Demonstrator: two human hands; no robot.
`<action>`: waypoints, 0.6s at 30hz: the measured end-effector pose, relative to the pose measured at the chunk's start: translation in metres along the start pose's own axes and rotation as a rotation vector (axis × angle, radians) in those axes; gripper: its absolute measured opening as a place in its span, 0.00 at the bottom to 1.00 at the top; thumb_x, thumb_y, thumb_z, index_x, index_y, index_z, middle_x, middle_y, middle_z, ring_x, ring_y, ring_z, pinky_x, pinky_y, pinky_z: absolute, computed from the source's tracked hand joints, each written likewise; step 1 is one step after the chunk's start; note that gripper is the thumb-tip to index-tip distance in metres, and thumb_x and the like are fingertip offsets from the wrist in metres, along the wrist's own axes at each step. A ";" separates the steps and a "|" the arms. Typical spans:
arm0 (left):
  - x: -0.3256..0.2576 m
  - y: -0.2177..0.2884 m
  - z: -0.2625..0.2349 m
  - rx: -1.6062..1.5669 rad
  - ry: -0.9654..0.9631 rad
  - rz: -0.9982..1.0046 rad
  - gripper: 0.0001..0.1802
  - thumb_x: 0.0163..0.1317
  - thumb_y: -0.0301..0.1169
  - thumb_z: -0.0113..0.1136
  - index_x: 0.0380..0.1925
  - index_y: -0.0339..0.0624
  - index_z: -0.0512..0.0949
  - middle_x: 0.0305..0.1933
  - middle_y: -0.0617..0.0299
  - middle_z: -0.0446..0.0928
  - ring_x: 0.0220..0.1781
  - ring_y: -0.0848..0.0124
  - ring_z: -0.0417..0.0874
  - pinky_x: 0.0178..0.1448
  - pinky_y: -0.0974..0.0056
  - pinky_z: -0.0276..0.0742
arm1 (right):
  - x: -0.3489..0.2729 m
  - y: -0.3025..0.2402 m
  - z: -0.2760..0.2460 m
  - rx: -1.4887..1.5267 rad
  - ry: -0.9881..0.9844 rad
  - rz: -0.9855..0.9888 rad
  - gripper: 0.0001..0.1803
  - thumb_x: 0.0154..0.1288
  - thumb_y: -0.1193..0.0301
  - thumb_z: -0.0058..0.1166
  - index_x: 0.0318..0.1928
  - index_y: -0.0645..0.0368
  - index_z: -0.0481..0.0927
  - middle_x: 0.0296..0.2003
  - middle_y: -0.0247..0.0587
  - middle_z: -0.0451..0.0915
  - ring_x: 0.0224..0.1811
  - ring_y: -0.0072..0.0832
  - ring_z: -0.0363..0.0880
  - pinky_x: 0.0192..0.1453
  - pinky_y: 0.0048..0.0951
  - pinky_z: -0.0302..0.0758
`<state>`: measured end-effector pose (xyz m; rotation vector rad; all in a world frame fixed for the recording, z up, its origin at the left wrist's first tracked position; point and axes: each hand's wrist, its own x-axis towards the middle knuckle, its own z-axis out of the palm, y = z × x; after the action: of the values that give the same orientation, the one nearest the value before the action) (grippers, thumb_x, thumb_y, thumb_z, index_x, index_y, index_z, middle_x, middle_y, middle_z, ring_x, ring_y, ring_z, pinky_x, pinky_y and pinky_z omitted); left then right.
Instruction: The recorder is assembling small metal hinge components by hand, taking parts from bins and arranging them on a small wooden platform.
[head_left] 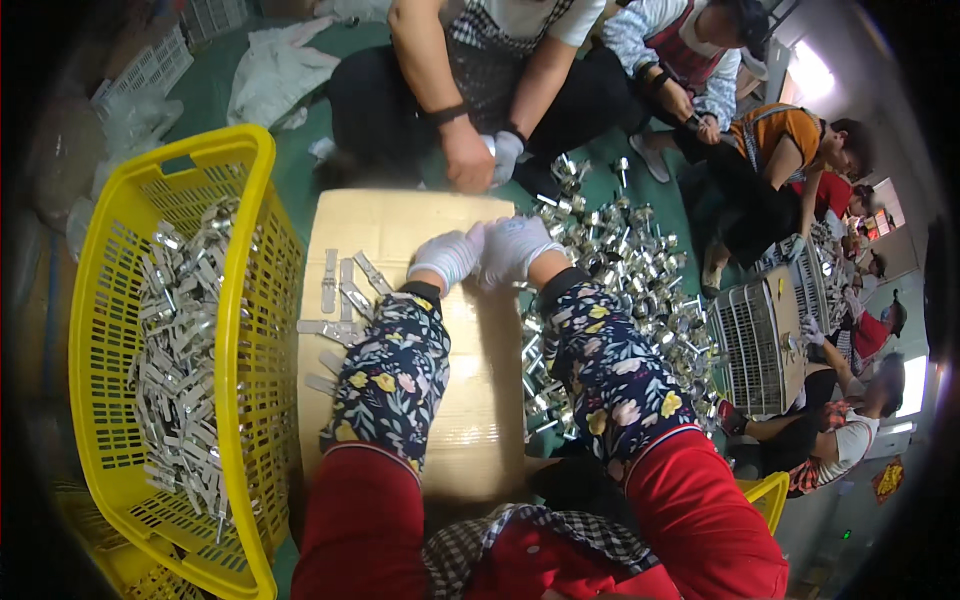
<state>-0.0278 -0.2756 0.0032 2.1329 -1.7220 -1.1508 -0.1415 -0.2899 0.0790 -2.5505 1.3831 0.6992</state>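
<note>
My left hand (pixel 448 257) and my right hand (pixel 513 250), both in pale striped work gloves, meet above the far half of a cardboard sheet (pixel 470 400). Their fingers are curled in against each other, and whatever lies between them is hidden. Several flat metal clips (pixel 352 290) are scattered on the cardboard to the left of my left hand, some partly behind my flowered sleeve. Just right of the cardboard, close to my right hand, spreads a heap of shiny metal parts with round heads and thin stems (pixel 630 250).
A tall yellow plastic basket (pixel 255 210) full of metal pieces (pixel 190 390) stands at the left. Across the cardboard sits a co-worker (pixel 468 150) with hands low. More people work along the right, near a wire crate (pixel 750 340). White plastic bags (pixel 280 75) lie on the green floor.
</note>
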 end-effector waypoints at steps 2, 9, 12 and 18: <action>-0.006 -0.002 0.005 -0.041 0.014 -0.013 0.40 0.62 0.55 0.21 0.47 0.32 0.75 0.52 0.42 0.72 0.58 0.50 0.70 0.64 0.55 0.60 | -0.004 -0.004 0.001 -0.007 -0.010 -0.005 0.32 0.38 0.53 0.64 0.46 0.56 0.79 0.47 0.46 0.78 0.50 0.37 0.77 0.54 0.36 0.71; -0.035 -0.023 0.038 -0.091 -0.039 0.093 0.40 0.63 0.54 0.19 0.47 0.29 0.73 0.52 0.35 0.70 0.59 0.47 0.68 0.65 0.56 0.57 | -0.047 -0.026 0.023 0.018 0.029 -0.036 0.30 0.38 0.53 0.65 0.42 0.58 0.81 0.43 0.48 0.80 0.47 0.39 0.79 0.52 0.37 0.72; -0.079 -0.032 0.052 -0.188 -0.014 -0.003 0.35 0.64 0.51 0.26 0.44 0.31 0.75 0.48 0.35 0.73 0.57 0.47 0.70 0.63 0.56 0.60 | -0.074 -0.031 0.038 0.014 -0.007 -0.122 0.28 0.38 0.51 0.64 0.38 0.57 0.82 0.41 0.46 0.81 0.46 0.38 0.79 0.51 0.35 0.73; -0.205 -0.036 0.067 0.167 -0.088 0.343 0.23 0.58 0.43 0.51 0.45 0.35 0.71 0.38 0.49 0.78 0.42 0.57 0.79 0.48 0.57 0.72 | -0.132 -0.039 0.072 0.410 -0.453 -0.232 0.27 0.33 0.52 0.68 0.32 0.60 0.82 0.25 0.44 0.81 0.23 0.32 0.77 0.27 0.29 0.74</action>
<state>-0.0509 -0.0600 0.0296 1.7912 -2.1855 -1.0490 -0.1944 -0.1436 0.0744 -2.0266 0.9478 0.7900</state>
